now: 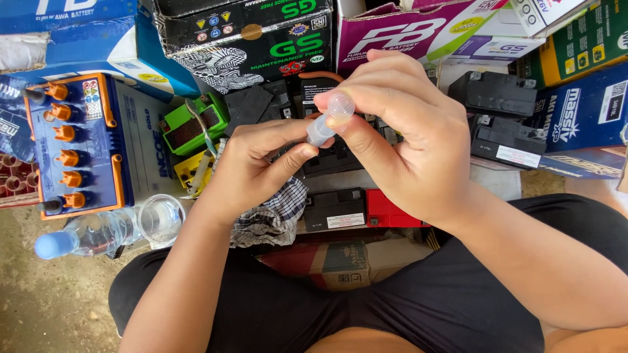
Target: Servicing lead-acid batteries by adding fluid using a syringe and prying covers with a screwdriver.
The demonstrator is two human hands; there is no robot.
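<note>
Both hands pinch a small clear tube (325, 123): right hand (405, 140) closed around its capped upper end, left hand (252, 167) gripping the lower end, axis tilted up-right

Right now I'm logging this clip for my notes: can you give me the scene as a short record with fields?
setting: person seated among batteries and cardboard boxes
left hand: pinches the lower end of a small clear plastic tube
right hand: grips the tube's upper end, thumb on its cap
under hands: checkered cloth, small black batteries
left side: blue battery with orange caps, water bottle lying down, clear cup
</note>
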